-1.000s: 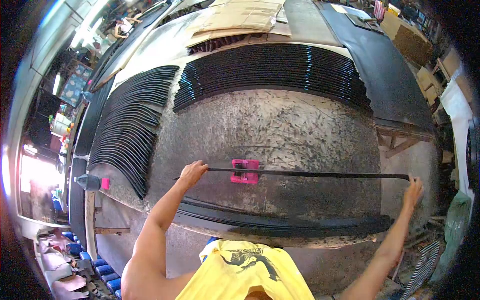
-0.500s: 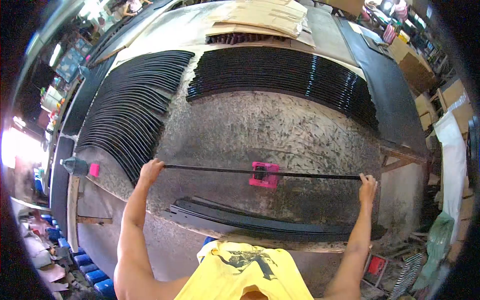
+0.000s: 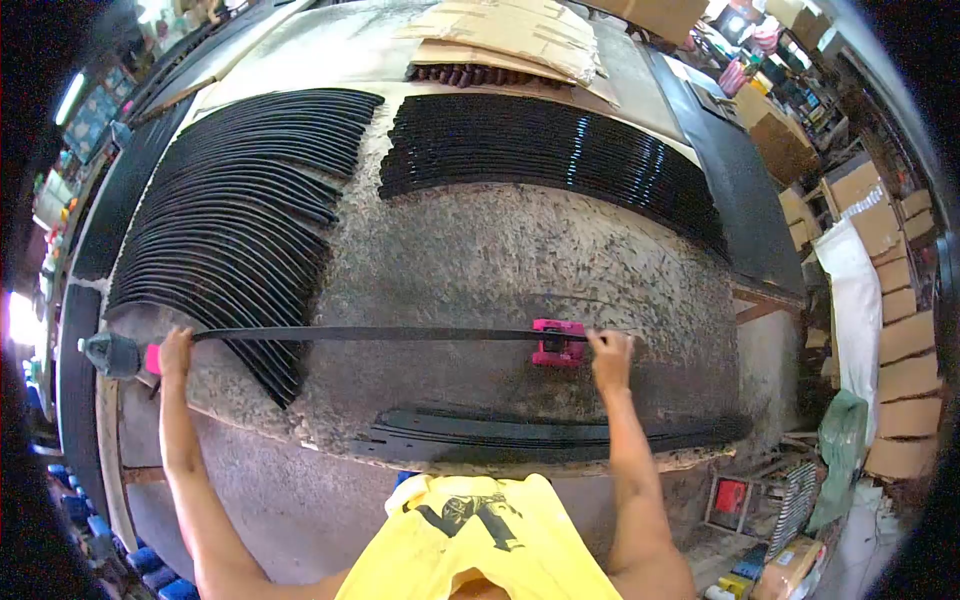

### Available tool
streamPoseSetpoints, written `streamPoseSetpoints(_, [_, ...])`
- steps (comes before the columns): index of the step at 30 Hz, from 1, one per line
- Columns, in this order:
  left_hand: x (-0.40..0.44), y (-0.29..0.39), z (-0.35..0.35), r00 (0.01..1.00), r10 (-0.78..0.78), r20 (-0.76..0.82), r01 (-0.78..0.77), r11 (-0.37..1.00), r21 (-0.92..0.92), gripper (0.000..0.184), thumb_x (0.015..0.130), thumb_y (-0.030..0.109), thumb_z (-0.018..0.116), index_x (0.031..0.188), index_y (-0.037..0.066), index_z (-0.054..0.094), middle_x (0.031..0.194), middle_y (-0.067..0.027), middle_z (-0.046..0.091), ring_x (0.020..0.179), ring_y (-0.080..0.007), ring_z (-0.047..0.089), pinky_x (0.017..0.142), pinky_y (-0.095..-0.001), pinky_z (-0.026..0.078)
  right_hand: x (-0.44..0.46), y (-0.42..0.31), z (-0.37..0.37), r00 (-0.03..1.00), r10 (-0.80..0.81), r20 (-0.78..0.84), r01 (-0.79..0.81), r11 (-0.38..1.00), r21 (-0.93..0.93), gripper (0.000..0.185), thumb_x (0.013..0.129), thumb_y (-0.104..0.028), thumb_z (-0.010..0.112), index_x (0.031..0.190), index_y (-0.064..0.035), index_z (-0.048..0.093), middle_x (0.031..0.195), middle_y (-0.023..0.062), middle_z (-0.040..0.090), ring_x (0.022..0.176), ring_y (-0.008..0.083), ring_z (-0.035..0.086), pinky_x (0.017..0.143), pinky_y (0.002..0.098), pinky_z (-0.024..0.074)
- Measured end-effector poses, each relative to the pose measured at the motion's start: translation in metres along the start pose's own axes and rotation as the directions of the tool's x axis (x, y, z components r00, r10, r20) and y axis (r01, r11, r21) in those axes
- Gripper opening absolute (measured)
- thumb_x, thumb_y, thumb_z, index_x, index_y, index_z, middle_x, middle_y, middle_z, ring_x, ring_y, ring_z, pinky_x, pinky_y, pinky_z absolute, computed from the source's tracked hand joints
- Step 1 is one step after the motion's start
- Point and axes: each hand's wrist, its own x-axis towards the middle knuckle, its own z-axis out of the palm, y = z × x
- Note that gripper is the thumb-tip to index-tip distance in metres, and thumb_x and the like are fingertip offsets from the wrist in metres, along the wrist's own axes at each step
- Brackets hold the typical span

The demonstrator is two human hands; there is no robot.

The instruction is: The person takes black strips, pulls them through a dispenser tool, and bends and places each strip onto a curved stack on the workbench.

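Observation:
A long black strip is stretched across the table between my two hands. My left hand grips its left end, beside a small pink block near the table's left edge. At the other end, my right hand pinches the strip just right of a pink tool. The strip crosses over or through this tool; I cannot tell which. Flat black strips lie along the near table edge. A dense row of black strips covers the table's left side.
Glossy black strips lie side by side at the back. Behind them are stacked cardboard sheets. A plastic bottle is at the left edge. Cardboard boxes and a green plastic bag are on the right.
Both hands have moved left with the strip, so my right hand is now close to the pink tool. My left hand has passed over the near ends of the left row. The view has shifted slightly.

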Motion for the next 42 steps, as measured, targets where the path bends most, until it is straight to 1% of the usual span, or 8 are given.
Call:
streamPoseSetpoints(13, [-0.026, -0.301, -0.106, 0.916, -0.375, -0.142, 0.400, 0.878, 0.264, 0.025, 0.097, 0.015, 0.046, 0.110, 0.007, 0.066, 0.116, -0.0183, 0.066, 0.106, -0.0391, 0.063, 0.088, -0.0501, 0.052, 0.021, -0.194, 0.040, 0.985, -0.172, -0.022, 0.167, 0.910, 0.379, 0.046, 0.083, 0.001, 0.059, 0.123, -0.0194, 0.069, 0.108, 0.0062, 0.057, 0.111, 0.0289, 0.055, 0.110, 0.0645, 0.0328])
streamPoseSetpoints(16, [-0.011, -0.302, -0.139, 0.846, -0.532, 0.033, 0.532, 0.847, -0.007, 0.022, 0.095, 0.013, 0.048, 0.101, 0.005, 0.067, 0.113, -0.0213, 0.067, 0.101, -0.0441, 0.064, 0.085, -0.0533, 0.051, 0.023, -0.172, 0.017, 0.962, -0.268, 0.046, 0.202, 0.815, 0.543, 0.047, 0.083, 0.003, 0.060, 0.125, -0.0169, 0.069, 0.103, 0.0074, 0.059, 0.106, 0.0285, 0.056, 0.109, 0.0535, 0.0363])
streamPoseSetpoints(19, [-0.002, -0.231, -0.131, 0.971, -0.228, -0.077, 0.241, 0.914, 0.326, 0.018, 0.092, 0.010, 0.050, 0.094, 0.006, 0.068, 0.110, -0.0221, 0.067, 0.098, -0.0444, 0.064, 0.083, -0.0539, 0.051, 0.019, -0.116, -0.021, 0.974, -0.168, 0.151, -0.045, 0.513, 0.857, 0.042, 0.087, 0.004, 0.059, 0.125, -0.0118, 0.068, 0.103, 0.0046, 0.062, 0.096, 0.0211, 0.059, 0.097, 0.0405, 0.0460])
streamPoseSetpoints(22, [0.014, -0.084, -0.116, 0.993, 0.115, -0.025, -0.112, 0.989, 0.096, 0.013, 0.089, 0.007, 0.055, 0.090, 0.009, 0.069, 0.103, -0.0175, 0.066, 0.096, -0.0380, 0.065, 0.080, -0.0493, 0.053, 0.006, -0.020, -0.028, 0.899, 0.035, 0.437, -0.396, -0.362, 0.844, 0.037, 0.091, 0.003, 0.060, 0.127, -0.0061, 0.065, 0.108, -0.0005, 0.063, 0.081, 0.0100, 0.056, 0.072, 0.0265, 0.0515])
streamPoseSetpoints(25, [0.004, 0.174, -0.175, 0.927, 0.376, 0.007, -0.372, 0.921, -0.117, 0.007, 0.083, 0.011, 0.067, 0.089, 0.009, 0.070, 0.098, -0.0146, 0.065, 0.094, -0.0348, 0.064, 0.076, -0.0451, 0.053, 0.014, 0.078, -0.051, 0.677, 0.442, 0.589, -0.121, -0.722, 0.681, 0.055, 0.091, -0.004, 0.061, 0.141, -0.0236, 0.048, 0.112, 0.0033, 0.061, 0.093, 0.0209, 0.060, 0.078, 0.0535, 0.0534])
streamPoseSetpoints(28, [0.036, 0.317, -0.111, 0.934, 0.254, 0.253, 0.180, 0.278, -0.944, 0.007, 0.087, 0.009, 0.070, 0.089, 0.004, 0.067, 0.083, -0.0051, 0.061, 0.077, -0.0182, 0.064, 0.065, -0.0332, 0.052, 0.000, 0.177, -0.056, 0.643, 0.503, 0.577, -0.074, -0.709, 0.701, 0.048, 0.099, -0.009, 0.057, 0.142, -0.0254, 0.046, 0.119, 0.0054, 0.062, 0.105, 0.0268, 0.061, 0.100, 0.0692, 0.0411])
streamPoseSetpoints(31, [0.052, 0.439, -0.142, 0.847, 0.505, 0.168, -0.032, 0.364, -0.931, 0.014, 0.100, 0.018, 0.062, 0.100, 0.005, 0.066, 0.084, 0.0015, 0.062, 0.074, -0.0100, 0.063, 0.058, -0.0318, 0.053, -0.031, 0.243, -0.041, 0.580, 0.498, 0.644, -0.142, -0.717, 0.682, 0.045, 0.101, -0.009, 0.054, 0.142, -0.0253, 0.046, 0.115, 0.0047, 0.064, 0.101, 0.0259, 0.063, 0.101, 0.0698, 0.0402])
streamPoseSetpoints(42, [0.080, 0.532, -0.068, 0.673, 0.440, 0.594, 0.612, 0.119, -0.782, 0.037, 0.107, 0.041, 0.046, 0.119, 0.010, 0.063, 0.075, -0.0019, 0.061, 0.058, -0.0155, 0.060, 0.049, -0.0319, 0.052, -0.077, 0.332, -0.029, 0.381, 0.283, 0.880, -0.835, -0.304, 0.459, 0.018, 0.101, -0.012, 0.056, 0.118, -0.0139, 0.062, 0.093, 0.0023, 0.063, 0.075, 0.0199, 0.063, 0.077, 0.0467, 0.0587])
